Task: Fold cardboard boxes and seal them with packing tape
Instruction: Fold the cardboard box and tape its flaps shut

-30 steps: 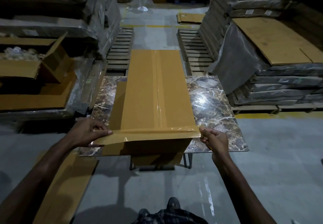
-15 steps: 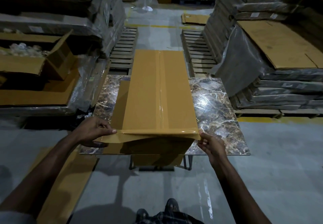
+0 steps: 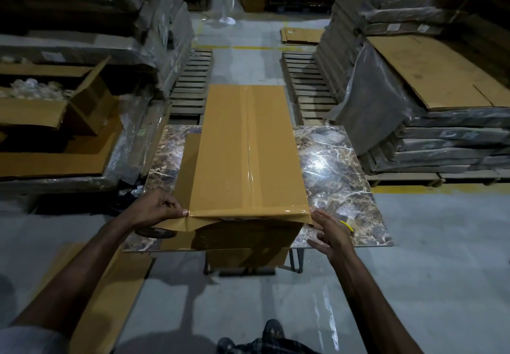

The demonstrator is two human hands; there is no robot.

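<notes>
Tape (image 3: 248, 212) hangs loose at the near left corner of the box (image 3: 220, 146); the left hand (image 3: 157, 210) pinches that end. Down the box's middle a long strip (image 3: 249, 144) is stuck already. At its near right corner the right hand (image 3: 331, 232) presses flat, fingers straight. Table (image 3: 345, 166) sits under the box. I think only this end needs sticking down.

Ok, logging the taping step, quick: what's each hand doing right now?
Left hand: pinching the left end of the tape strip on the box.
Right hand: open, fingers straight against the strip's right end.
</notes>
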